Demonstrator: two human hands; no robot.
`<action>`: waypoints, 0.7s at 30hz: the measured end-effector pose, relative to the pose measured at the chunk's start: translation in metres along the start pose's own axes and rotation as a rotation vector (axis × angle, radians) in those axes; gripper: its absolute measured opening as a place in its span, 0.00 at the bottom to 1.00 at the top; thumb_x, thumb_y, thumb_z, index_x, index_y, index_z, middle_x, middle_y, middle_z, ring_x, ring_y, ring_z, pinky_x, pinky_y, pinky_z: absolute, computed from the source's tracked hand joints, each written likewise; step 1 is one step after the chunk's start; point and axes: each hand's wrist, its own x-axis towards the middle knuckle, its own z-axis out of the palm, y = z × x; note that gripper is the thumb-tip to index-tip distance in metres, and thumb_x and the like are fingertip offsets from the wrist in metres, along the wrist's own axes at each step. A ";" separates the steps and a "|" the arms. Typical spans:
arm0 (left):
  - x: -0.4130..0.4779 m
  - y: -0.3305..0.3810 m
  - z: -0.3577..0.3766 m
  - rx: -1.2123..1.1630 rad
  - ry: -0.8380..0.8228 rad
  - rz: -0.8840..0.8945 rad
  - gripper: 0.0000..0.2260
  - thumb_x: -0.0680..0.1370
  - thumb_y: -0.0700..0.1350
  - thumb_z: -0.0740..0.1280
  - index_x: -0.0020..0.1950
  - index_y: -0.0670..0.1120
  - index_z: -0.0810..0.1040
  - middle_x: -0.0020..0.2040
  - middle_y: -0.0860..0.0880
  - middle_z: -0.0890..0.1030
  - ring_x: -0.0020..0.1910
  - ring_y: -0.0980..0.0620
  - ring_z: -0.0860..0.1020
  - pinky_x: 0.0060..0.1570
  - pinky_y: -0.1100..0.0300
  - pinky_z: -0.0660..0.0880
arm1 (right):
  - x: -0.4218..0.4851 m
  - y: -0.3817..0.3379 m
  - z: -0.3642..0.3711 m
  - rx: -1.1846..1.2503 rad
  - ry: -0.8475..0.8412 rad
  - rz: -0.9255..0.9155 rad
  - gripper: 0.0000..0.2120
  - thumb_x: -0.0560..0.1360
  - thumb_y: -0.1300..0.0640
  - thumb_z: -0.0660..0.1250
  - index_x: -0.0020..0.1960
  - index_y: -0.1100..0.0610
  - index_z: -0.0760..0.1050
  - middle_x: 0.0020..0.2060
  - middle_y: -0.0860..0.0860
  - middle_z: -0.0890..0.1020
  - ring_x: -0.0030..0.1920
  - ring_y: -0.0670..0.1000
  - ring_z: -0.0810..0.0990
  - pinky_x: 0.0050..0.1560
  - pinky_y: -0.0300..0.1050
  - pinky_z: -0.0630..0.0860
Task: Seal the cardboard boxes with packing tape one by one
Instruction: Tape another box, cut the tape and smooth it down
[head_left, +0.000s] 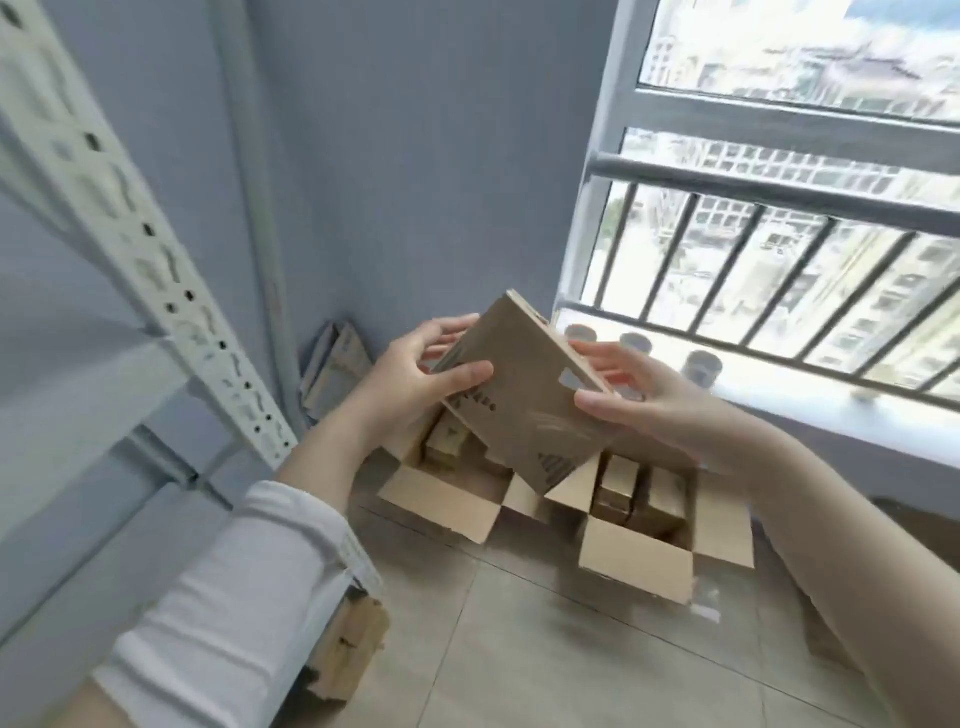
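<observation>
I hold a flattened brown cardboard box (524, 395) tilted in the air, above the floor. My left hand (415, 374) grips its left edge, thumb on the printed front face and fingers behind. My right hand (634, 395) pinches the right edge, thumb in front and fingers at the back. Below it, two large open cartons stand on the tiled floor: the left carton (441, 499) and the right carton (639, 561), both with flaps spread and small boxes packed inside. No packing tape shows.
A white perforated metal shelving post (156, 270) runs diagonally at left. Flat cardboard pieces (337, 369) lean in the wall corner. Three round tape-like rolls (701, 366) sit on the window sill under the barred window (779, 270). A small box (353, 644) lies near my left sleeve.
</observation>
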 end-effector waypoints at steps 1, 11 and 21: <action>0.013 -0.008 0.009 -0.020 -0.027 -0.019 0.21 0.62 0.65 0.72 0.53 0.68 0.74 0.57 0.60 0.79 0.58 0.63 0.76 0.55 0.64 0.75 | 0.006 0.014 -0.004 0.038 0.021 0.036 0.31 0.61 0.34 0.69 0.62 0.39 0.67 0.58 0.42 0.73 0.56 0.41 0.74 0.52 0.39 0.74; 0.131 -0.169 0.092 -0.413 0.070 -0.469 0.31 0.75 0.52 0.66 0.74 0.51 0.58 0.69 0.49 0.71 0.65 0.50 0.73 0.64 0.47 0.71 | 0.128 0.161 0.030 0.616 0.336 0.459 0.20 0.70 0.41 0.66 0.59 0.48 0.73 0.47 0.47 0.84 0.45 0.46 0.82 0.47 0.41 0.78; 0.257 -0.378 0.080 -0.422 0.092 -0.898 0.16 0.77 0.41 0.67 0.60 0.47 0.63 0.55 0.52 0.75 0.49 0.63 0.75 0.40 0.73 0.73 | 0.317 0.330 0.102 0.942 0.392 0.987 0.15 0.76 0.47 0.64 0.56 0.56 0.76 0.47 0.51 0.85 0.48 0.49 0.83 0.41 0.40 0.74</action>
